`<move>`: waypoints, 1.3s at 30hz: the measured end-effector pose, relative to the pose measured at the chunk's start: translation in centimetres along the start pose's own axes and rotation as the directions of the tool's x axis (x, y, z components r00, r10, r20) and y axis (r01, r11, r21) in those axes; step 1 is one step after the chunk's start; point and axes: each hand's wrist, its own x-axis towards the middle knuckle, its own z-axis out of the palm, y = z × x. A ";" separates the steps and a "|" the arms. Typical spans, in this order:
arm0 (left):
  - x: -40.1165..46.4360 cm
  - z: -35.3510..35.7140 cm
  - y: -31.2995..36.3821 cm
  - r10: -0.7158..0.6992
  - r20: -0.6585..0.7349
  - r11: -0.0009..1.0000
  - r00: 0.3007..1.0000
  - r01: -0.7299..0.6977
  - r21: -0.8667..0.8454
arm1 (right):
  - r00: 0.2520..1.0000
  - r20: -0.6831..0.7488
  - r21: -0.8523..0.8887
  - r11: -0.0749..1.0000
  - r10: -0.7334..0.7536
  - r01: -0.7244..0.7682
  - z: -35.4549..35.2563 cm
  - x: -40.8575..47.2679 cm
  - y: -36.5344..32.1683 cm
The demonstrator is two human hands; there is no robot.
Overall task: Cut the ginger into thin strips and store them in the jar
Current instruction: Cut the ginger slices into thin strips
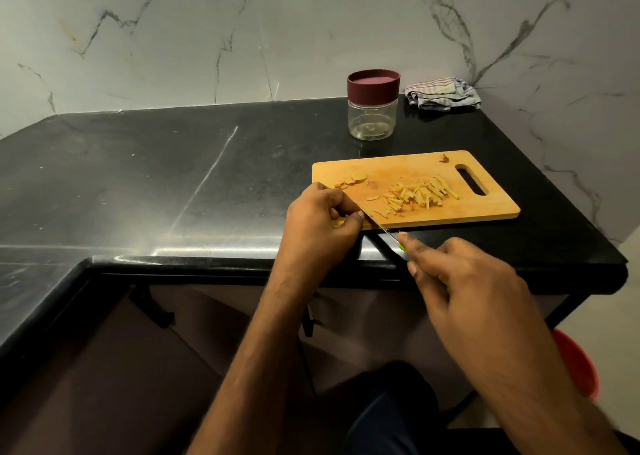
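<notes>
A wooden cutting board [485,208] lies on the black counter. A pile of thin ginger strips [420,193] sits at its middle, and a few round ginger slices [353,180] lie near its left end. My left hand [320,219] pinches a small yellow piece of ginger [338,221] at the board's front left corner. My right hand [460,278] grips a knife with a green handle [401,246]; its thin blade [379,227] points up-left to the ginger by my left fingertips. A clear jar [372,118] with a maroon lid on stands behind the board.
A striped cloth [443,93] lies crumpled at the back right by the marble wall. The black counter [173,177] stretches left of the board, its front edge just under my hands. A red bucket [578,364] stands on the floor at the right.
</notes>
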 end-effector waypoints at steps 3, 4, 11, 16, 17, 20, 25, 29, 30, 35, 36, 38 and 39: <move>-0.1 0.0 0.0 0.031 -0.014 0.999 0.999 -0.031 0.022 | 0.999 -0.008 -0.019 0.999 0.031 -0.031 -0.3 -0.3 0.6; -0.1 0.1 -0.1 0.052 -0.008 0.998 0.999 -0.052 0.031 | 0.999 -0.009 -0.032 0.999 0.039 -0.039 -0.3 -0.3 0.8; -0.3 0.4 0.1 0.130 0.067 0.980 0.989 -0.138 0.142 | 0.999 0.006 -0.052 0.998 0.049 -0.048 -0.2 -0.4 0.6; -0.1 0.4 0.0 0.111 0.091 0.978 0.990 -0.125 0.169 | 0.999 -0.034 -0.009 1.000 0.030 -0.030 -0.5 -0.6 0.6; -0.1 0.4 -0.1 0.109 0.085 0.980 0.990 -0.122 0.158 | 0.998 -0.048 0.013 1.000 0.027 -0.026 -0.5 -0.6 0.6; 0.0 0.4 -0.4 0.110 0.018 0.987 0.994 -0.111 0.116 | 0.996 -0.088 0.089 0.996 0.020 -0.012 -0.6 -0.6 0.7; -0.1 -0.2 -0.4 0.051 -0.010 0.998 0.999 -0.051 0.042 | 0.998 -0.067 0.142 0.990 0.007 0.003 -0.4 -0.4 0.6; 0.0 -0.2 -0.3 0.034 -0.023 0.999 0.999 -0.034 0.023 | 0.998 -0.057 0.144 0.990 -0.001 0.010 -0.2 -0.6 0.3; 0.0 -0.2 -0.3 0.029 -0.026 0.999 0.999 -0.029 0.020 | 0.998 -0.056 0.143 0.990 0.000 0.008 -0.3 -0.7 0.2; 0.2 -0.2 -0.3 0.012 -0.024 1.000 1.000 -0.012 0.018 | 0.999 -0.039 0.154 0.988 -0.004 0.010 -0.5 -1.0 0.5; 0.2 -0.2 -0.2 0.009 -0.015 1.000 1.000 -0.008 0.019 | 0.999 -0.039 0.155 0.988 -0.006 0.012 -0.5 -0.9 0.6; 0.2 -0.3 -0.1 0.007 0.002 1.000 1.000 -0.007 0.008 | 0.999 -0.045 0.149 0.989 -0.005 0.012 -0.5 -0.6 0.5; 0.2 -0.2 -0.1 0.008 0.005 1.000 1.000 -0.008 0.000 | 0.999 -0.049 0.144 0.990 -0.004 0.011 -0.4 -0.4 0.4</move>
